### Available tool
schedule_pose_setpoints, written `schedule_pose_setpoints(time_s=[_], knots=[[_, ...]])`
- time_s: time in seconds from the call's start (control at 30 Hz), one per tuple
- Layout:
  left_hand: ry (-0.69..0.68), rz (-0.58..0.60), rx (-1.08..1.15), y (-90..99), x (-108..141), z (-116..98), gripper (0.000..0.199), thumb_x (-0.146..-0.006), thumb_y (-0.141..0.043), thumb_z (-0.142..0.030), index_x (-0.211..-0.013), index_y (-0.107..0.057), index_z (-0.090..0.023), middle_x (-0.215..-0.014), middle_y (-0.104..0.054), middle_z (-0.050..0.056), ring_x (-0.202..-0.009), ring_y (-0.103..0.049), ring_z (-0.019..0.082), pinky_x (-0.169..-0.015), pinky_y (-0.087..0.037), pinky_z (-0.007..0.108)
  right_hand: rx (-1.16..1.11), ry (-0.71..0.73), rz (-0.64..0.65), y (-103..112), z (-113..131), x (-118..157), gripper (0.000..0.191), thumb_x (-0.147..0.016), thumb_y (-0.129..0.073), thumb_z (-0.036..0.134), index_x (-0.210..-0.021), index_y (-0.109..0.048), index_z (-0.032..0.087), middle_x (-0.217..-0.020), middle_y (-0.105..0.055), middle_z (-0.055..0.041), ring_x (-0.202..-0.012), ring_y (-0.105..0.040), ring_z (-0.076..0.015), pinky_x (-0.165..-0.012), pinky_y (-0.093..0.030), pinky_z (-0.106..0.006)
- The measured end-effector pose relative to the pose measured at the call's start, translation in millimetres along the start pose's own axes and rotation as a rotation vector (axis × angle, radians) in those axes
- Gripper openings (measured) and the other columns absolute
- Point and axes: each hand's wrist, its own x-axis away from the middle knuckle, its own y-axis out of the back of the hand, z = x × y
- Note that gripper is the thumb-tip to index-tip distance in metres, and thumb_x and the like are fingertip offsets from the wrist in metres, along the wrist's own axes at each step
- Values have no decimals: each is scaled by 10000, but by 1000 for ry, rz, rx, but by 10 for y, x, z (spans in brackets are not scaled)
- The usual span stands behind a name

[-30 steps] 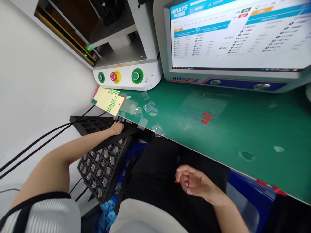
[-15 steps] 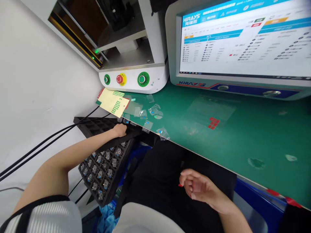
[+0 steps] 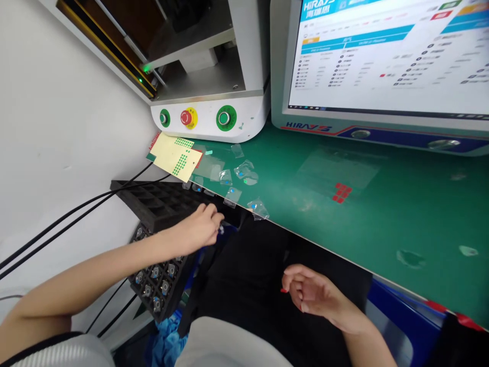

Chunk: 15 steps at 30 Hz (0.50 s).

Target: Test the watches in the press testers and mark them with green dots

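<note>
My left hand (image 3: 206, 224) is closed in a pinch beside the black foam trays. A small shiny component (image 3: 221, 229) shows at its fingertips; its exact kind is too small to tell. Under my forearm lies a black foam tray (image 3: 173, 293) whose cells hold several small metallic components (image 3: 156, 272) with blue dots. Another black tray (image 3: 153, 204) sits tilted above it, its visible cells bare. My right hand (image 3: 309, 293) hovers over my lap, palm up, fingers loosely curled and apart from the thumb. A small red spot shows at one fingertip.
Clear film pieces with blue dots (image 3: 232, 195) lie along the green table's (image 3: 305, 204) edge. Red stickers (image 3: 341, 193) are farther right. A yellow label sheet (image 3: 173, 158) lies near the cables (image 3: 95, 196). Behind stand a machine with buttons (image 3: 187, 118) and a monitor (image 3: 382, 66).
My left hand has come out from the upper tray towards my lap, now with a small component in its fingertips. The right hand stays put. The view has shifted slightly.
</note>
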Motion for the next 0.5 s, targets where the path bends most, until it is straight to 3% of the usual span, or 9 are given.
schedule_pose_setpoints(time_s=[0.1,0.23,0.33,0.5], knots=[[-108,65,286,-102,331,-12,343,-890,-492,-190,-1223,-571,-161,-1085,-579,82,-960,-599,174,-897,-461,252,15,-5,-22,-9,4,-6,485,-710,-824,386,-1112,-593,242,-879,-619,-49,-578,-460,-74,-513,-331,-228],[11,232,392,-383,596,347,275,-795,-531,-141,-1019,-681,-195,-910,-671,16,-757,-653,144,-705,-488,196,5,10,-13,-18,9,-5,473,-709,-826,380,-1108,-606,253,-877,-622,-47,-581,-458,-72,-512,-319,-226],[122,193,324,-555,691,596,233,-753,-542,-103,-912,-697,-174,-808,-697,28,-735,-669,183,-676,-488,228,15,0,-20,-22,15,-3,462,-709,-827,370,-1108,-623,257,-878,-626,-52,-579,-458,-76,-506,-315,-229],[288,47,231,-600,621,817,232,-834,-545,-116,-1041,-649,-107,-940,-696,118,-906,-666,242,-831,-496,336,35,1,-42,-34,7,3,446,-710,-829,338,-1110,-646,265,-875,-625,-50,-581,-470,-76,-507,-321,-228]])
